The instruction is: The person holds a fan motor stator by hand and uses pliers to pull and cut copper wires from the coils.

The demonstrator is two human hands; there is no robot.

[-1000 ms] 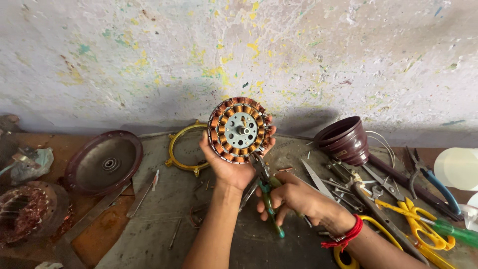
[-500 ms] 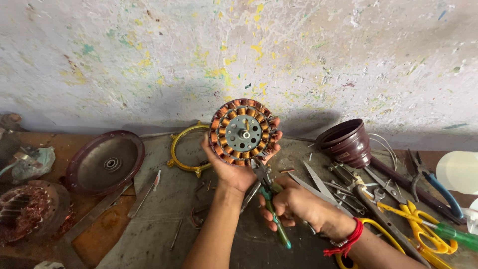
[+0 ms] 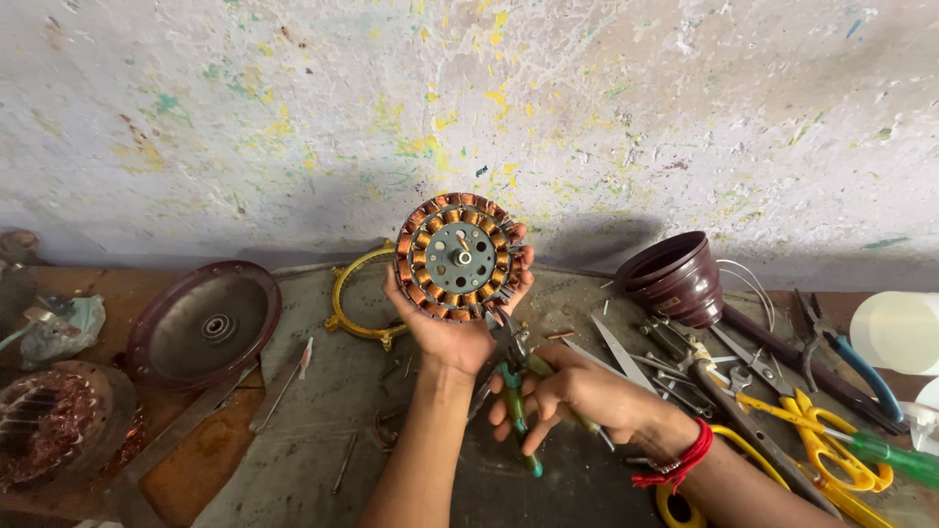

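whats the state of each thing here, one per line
left hand: gripping the motor stator, holding it up off the bench
motor stator: upright, face to the camera, copper coils in place
right hand: closed on the pliers
pliers: held, nose up at the stator's lower edge
round dark cover: lying on the bench
dark cups: tipped on their side
yellow scissors: lying on the bench
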